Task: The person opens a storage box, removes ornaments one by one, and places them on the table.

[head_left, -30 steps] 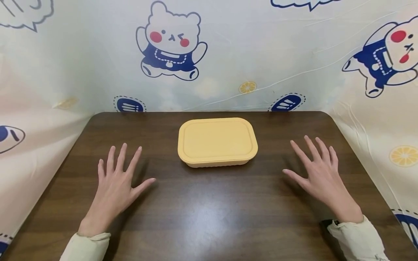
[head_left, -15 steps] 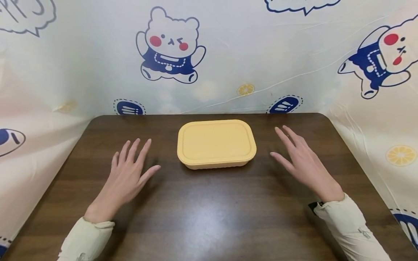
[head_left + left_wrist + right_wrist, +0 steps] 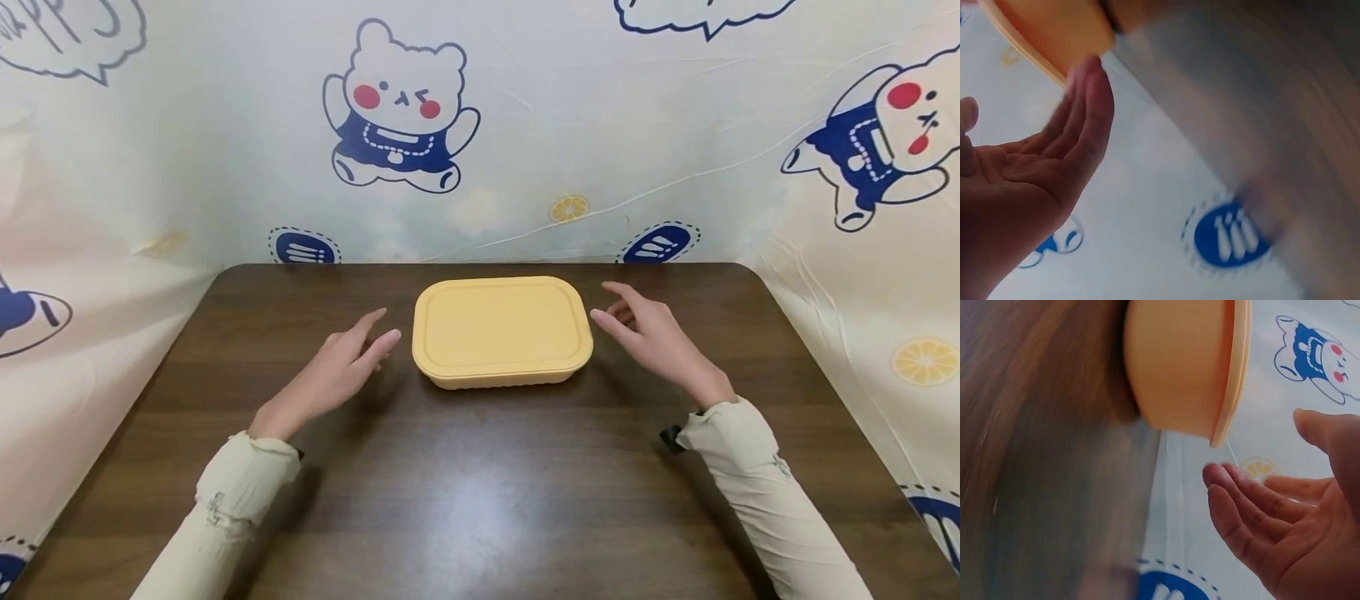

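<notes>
A yellow rectangular lidded box (image 3: 502,327) with rounded corners stands near the far side of the dark wooden table. My left hand (image 3: 330,375) is just left of it, thumb and fingers apart and holding nothing. On the other side, my right hand (image 3: 652,337) is close to the box's right end, its fingers loosely bent around nothing. In the left wrist view the left fingertips (image 3: 1094,69) overlap the box (image 3: 1060,31). The right wrist view has the box's side wall and lid rim (image 3: 1235,381) beyond the right fingertips (image 3: 1215,475), with a gap between.
The brown table (image 3: 480,483) has rounded far corners. Behind and beside it hangs a pale cloth (image 3: 525,125) printed with cartoon bears and orange slices. Cream sleeves (image 3: 247,471) cover both forearms, with a dark band (image 3: 671,439) at the right cuff.
Both hands have moved inward and forward from wide apart to either side of the box. Their spread fingers have turned inward and bent somewhat. The box stays where it was.
</notes>
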The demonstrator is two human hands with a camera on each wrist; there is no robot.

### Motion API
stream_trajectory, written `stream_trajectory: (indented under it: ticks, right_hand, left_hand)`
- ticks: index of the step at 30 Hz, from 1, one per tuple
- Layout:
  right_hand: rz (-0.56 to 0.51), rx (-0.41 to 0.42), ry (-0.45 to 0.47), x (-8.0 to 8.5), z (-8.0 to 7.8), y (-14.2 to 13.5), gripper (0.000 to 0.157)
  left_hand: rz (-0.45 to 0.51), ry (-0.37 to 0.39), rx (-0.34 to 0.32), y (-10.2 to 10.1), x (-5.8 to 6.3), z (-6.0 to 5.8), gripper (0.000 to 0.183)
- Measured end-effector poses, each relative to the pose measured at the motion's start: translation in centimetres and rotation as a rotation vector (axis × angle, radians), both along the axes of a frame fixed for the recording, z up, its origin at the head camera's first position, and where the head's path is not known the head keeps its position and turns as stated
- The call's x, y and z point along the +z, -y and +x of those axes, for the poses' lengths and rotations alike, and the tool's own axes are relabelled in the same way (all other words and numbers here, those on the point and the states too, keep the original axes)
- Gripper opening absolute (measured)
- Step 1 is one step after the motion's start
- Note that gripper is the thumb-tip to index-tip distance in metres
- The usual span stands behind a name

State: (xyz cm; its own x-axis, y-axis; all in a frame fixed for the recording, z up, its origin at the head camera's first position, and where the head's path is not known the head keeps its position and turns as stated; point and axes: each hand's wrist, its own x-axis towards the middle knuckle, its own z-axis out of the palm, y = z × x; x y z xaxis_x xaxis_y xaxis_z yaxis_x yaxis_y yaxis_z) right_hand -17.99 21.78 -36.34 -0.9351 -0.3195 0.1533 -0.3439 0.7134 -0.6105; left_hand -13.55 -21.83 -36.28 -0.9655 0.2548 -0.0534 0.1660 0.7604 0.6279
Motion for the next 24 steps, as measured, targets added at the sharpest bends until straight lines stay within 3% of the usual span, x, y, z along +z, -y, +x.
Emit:
stream_trajectory:
  ticks: [4, 8, 16, 24]
  right_hand:
    - [-0.004, 0.0, 0.105, -0.7, -0.9, 0.7, 0.055]
    - [-0.015, 0.023, 0.192, -1.2, -1.3, 1.4, 0.052]
    - [-0.084, 0.002, 0.218, -1.9, -1.3, 1.7, 0.045]
    - [-0.125, -0.006, 0.212, -2.0, -1.8, 1.6, 0.042]
  left_hand:
    - [0.138, 0.093, -0.048, -1.1, -0.6, -1.4, 0.069]
    - [0.195, 0.178, -0.075, -2.4, -1.0, -1.9, 0.069]
    - [0.247, 0.128, -0.046, -3.4, -1.8, -2.6, 0.06]
    - [0.39, 0.234, -0.024, -3.2, -2.3, -3.4, 0.065]
